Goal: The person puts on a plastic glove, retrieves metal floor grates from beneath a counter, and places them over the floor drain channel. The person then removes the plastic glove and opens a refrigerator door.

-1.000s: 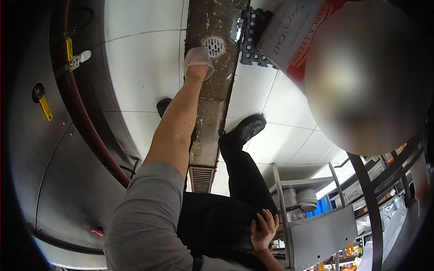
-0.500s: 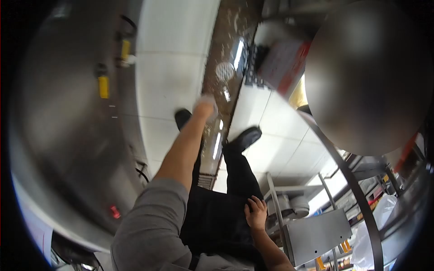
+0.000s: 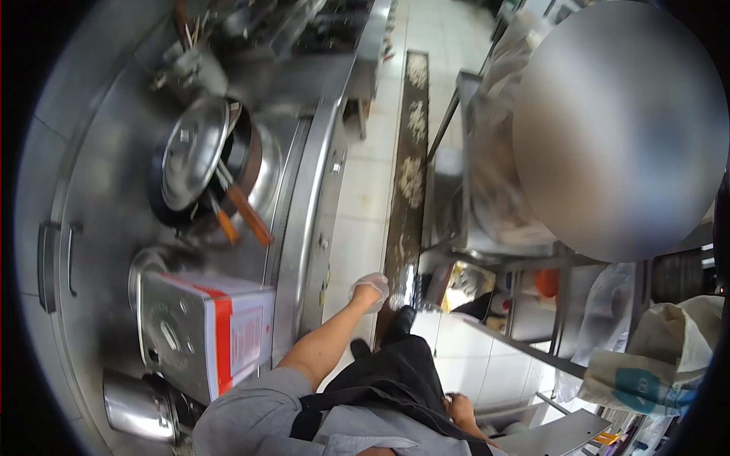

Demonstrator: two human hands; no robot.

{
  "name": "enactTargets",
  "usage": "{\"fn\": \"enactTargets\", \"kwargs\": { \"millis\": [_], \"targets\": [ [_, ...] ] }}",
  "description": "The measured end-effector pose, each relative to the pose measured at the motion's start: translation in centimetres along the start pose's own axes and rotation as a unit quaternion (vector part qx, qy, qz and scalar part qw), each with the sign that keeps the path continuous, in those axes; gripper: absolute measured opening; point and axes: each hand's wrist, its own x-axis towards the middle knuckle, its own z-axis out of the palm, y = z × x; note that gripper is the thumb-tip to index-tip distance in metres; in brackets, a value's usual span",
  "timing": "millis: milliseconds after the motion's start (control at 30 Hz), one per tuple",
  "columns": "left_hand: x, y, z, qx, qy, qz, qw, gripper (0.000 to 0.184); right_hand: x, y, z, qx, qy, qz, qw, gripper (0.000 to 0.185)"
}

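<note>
My left hand (image 3: 369,293) hangs out in front of me above the floor, in a loose see-through plastic glove. The thin plastic and my wrist hide how its fingers lie, and I make out nothing held in it. Low at my side, my right hand (image 3: 459,409) is by the edge of my black apron (image 3: 388,380). Its fingers are loosely bent and partly hidden, with nothing seen in them. Left of me, a large square metal tin (image 3: 171,327) with a red and white label stands on the steel counter (image 3: 99,228).
Pans with wooden handles and a metal lid (image 3: 196,156) are stacked on the counter, before a stove (image 3: 319,30). A steel pot (image 3: 137,406) stands near me. A wet floor channel (image 3: 399,235) runs ahead. Right are a steel rack, a cloth bag (image 3: 654,365) and a blurred person.
My view has swung up and along the aisle, bringing the stove, pans and tin into sight. My right hand has shifted from the apron's front to its edge.
</note>
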Motion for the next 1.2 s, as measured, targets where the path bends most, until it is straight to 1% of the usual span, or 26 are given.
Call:
{"fn": "enactTargets", "kwargs": {
  "millis": [67,133,167,200,233,300,333,367,400,433,500,533,567,600,667,700,767,800,833,867,900,933,1000,1033,1100,1200],
  "targets": [
    [4.2,0.9,-4.7,-0.039,0.011,0.014,0.999,0.02,0.7,-0.6,-2.0,0.007,-0.049,0.058,0.997,0.029],
    [10.5,-1.7,-6.7,-0.119,0.096,0.074,0.985,0.021,4.2,-3.3,-4.4,0.058,-0.003,0.039,0.998,0.029],
    [12.1,-1.1,-9.6,-0.157,0.136,0.029,0.978,0.022,6.5,-4.9,-6.0,0.103,0.026,0.021,0.994,0.029],
    [12.7,-0.6,-11.6,-0.196,0.168,-0.022,0.966,0.024,9.6,-6.4,-7.2,0.085,0.072,-0.033,0.993,0.029],
    [12.1,1.0,-13.8,-0.198,0.167,-0.021,0.966,0.024,12.6,-9.9,-9.8,0.149,0.072,-0.042,0.985,0.029],
    [12.7,4.8,-21.0,-0.24,0.142,-0.127,0.952,0.029,18.9,-18.4,-16.4,0.084,0.079,-0.153,0.982,0.027],
    [14.1,4.1,-22.2,-0.234,0.141,-0.128,0.953,0.029,24.2,-20.9,-17.4,0.071,0.082,-0.253,0.961,0.024],
    [15.9,2.6,-22.4,-0.198,0.166,-0.098,0.961,0.031,26.1,-27.2,-22.4,0.029,0.065,-0.28,0.958,0.022],
    [18.2,1.1,-22.6,-0.163,0.192,-0.064,0.966,0.032,30.3,-31.5,-24.8,0.101,0.139,-0.414,0.894,0.023],
    [20.1,-0.1,-22.5,-0.28,0.19,-0.073,0.938,0.029,34.3,-36.0,-27.7,0.061,0.15,-0.448,0.879,0.025],
    [20.6,3.0,-26.1,-0.265,0.196,-0.088,0.94,0.026,38.1,-46.4,-35.7,0.031,0.154,-0.421,0.893,0.024],
    [21.2,4.3,-28.1,-0.25,0.207,-0.099,0.941,0.024,40.1,-50.8,-39.2,0.106,0.211,-0.471,0.85,0.023],
    [25.2,1.4,-28.3,-0.247,0.117,-0.109,0.956,0.024,41.3,-55.0,-42.9,0.155,0.215,-0.494,0.828,0.022],
    [26.6,1.6,-29.1,-0.244,0.119,-0.109,0.956,0.024,42.8,-58.4,-46.2,0.177,0.26,-0.527,0.79,0.02],
    [30.0,2.4,-31.1,-0.405,0.112,-0.049,0.906,0.027,44.8,-62.8,-52.8,0.226,0.264,-0.534,0.771,0.02],
    [32.0,3.7,-33.0,-0.406,0.114,-0.044,0.906,0.027,46.4,-64.3,-55.9,0.239,0.304,-0.528,0.756,0.019],
    [34.6,7.5,-36.5,-0.452,0.205,-0.037,0.867,0.03,48.8,-66.0,-62.6,0.289,0.365,-0.517,0.718,0.019],
    [36.9,7.7,-37.4,-0.451,0.2,-0.041,0.869,0.03,48.9,-66.4,-66.3,0.324,0.389,-0.513,0.693,0.02],
    [41.0,8.3,-39.0,-0.39,0.211,-0.02,0.896,0.032,48.9,-67.3,-70.0,0.344,0.472,-0.509,0.633,0.023],
    [45.2,9.3,-40.5,-0.331,0.221,0.001,0.917,0.034,47.2,-68.2,-73.8,0.358,0.509,-0.565,0.542,0.017],
    [48.6,10.4,-41.7,-0.317,0.227,0.046,0.92,0.029,45.2,-68.1,-76.8,0.29,0.609,-0.513,0.531,0.019],
    [52.0,11.9,-43.1,-0.301,0.232,0.091,0.921,0.025,44.0,-68.5,-79.2,0.344,0.575,-0.61,0.422,0.023],
    [57.9,16.9,-45.8,-0.361,0.136,0.027,0.922,0.025,42.1,-68.2,-82.6,0.282,0.62,-0.65,0.337,0.023],
    [60.4,19.8,-47.3,-0.361,0.132,0.028,0.923,0.025,41.6,-68.0,-84.0,0.242,0.639,-0.658,0.316,0.023],
    [65.3,25.0,-50.0,-0.129,0.156,0.112,0.973,0.024,42.1,-67.2,-86.2,0.175,0.663,-0.663,0.301,0.023],
    [74.2,29.0,-50.7,-0.141,0.126,0.142,0.972,0.025,44.7,-65.0,-89.0,0.093,0.693,-0.641,0.316,0.023]
  ]
}}
